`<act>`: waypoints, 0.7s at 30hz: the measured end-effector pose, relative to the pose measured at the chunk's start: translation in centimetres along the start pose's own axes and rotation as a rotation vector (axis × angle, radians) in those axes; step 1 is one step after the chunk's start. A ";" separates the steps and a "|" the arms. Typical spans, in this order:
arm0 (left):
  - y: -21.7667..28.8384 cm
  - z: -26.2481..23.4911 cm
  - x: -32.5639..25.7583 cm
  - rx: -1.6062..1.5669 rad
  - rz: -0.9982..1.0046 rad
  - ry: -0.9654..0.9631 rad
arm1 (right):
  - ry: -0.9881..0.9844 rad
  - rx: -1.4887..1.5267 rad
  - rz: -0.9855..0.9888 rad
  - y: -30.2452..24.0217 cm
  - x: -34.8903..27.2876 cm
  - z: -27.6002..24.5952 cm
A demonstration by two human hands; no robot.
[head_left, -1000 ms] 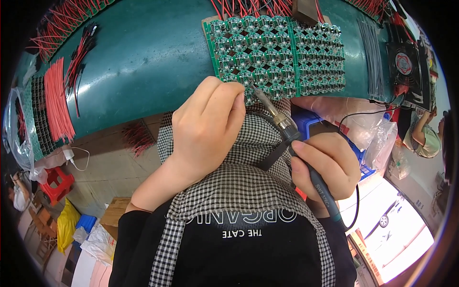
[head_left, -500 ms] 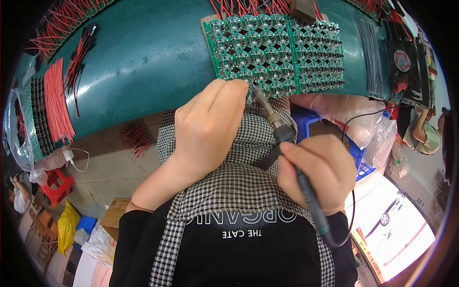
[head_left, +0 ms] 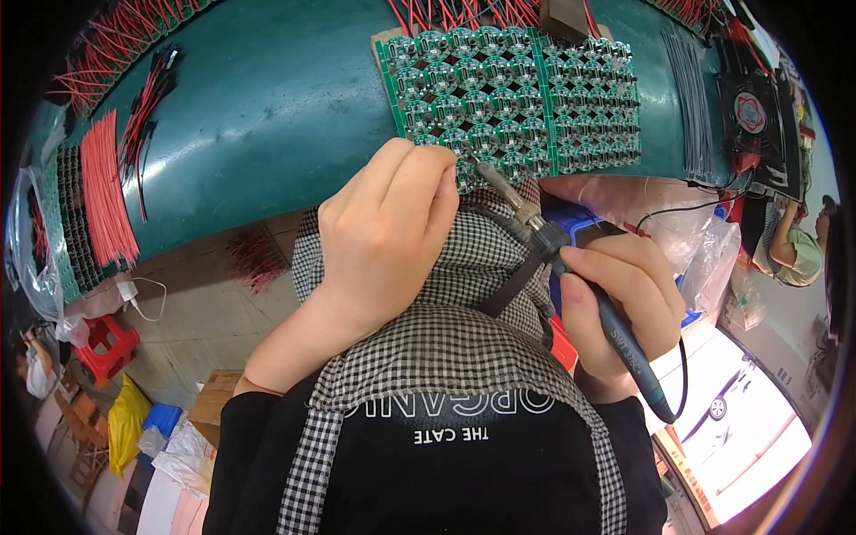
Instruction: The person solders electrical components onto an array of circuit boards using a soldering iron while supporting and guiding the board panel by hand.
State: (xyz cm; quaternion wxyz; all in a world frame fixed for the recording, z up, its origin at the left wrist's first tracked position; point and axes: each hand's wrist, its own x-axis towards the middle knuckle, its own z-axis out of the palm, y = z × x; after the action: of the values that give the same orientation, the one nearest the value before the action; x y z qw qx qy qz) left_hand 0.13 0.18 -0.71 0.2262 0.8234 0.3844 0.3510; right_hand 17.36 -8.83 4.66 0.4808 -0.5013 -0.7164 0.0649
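My right hand [head_left: 624, 299] grips a soldering iron [head_left: 613, 328] by its dark handle, pen-fashion. The iron slants up and left, its metal tip reaching the lower left part of a green circuit board panel [head_left: 542, 107]. Rows of small round boards with metal connectors make up this panel. My left hand [head_left: 383, 227] is closed in a pinch at the panel's lower left corner, close to the iron's tip. Whatever its fingertips hold is hidden behind the fingers. Red wires [head_left: 437, 13] stick out behind the panel's far edge, beside a dark block [head_left: 564, 20].
The panel lies on a green-topped bench [head_left: 267, 107]. Leftward are red wires [head_left: 109, 187], red-black wires [head_left: 147, 111] and more boards [head_left: 76, 218]. Grey wires [head_left: 688, 102] and a fan [head_left: 751, 114] stand rightward. A red stool [head_left: 109, 346] is below; another person [head_left: 789, 245] is far right.
My right hand has shifted right, and the iron lies at a flatter slant with more of its handle showing. My left hand has moved slightly left and up.
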 end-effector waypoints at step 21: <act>-0.3 -0.8 1.9 0.006 -0.005 0.070 | -0.054 -0.036 0.140 0.7 0.5 -1.0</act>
State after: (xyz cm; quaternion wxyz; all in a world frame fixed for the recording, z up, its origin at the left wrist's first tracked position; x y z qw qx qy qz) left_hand 0.26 1.96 0.40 0.2110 0.8101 0.3954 0.3779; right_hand 18.53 -8.53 5.09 0.4466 -0.5567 -0.6934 0.0992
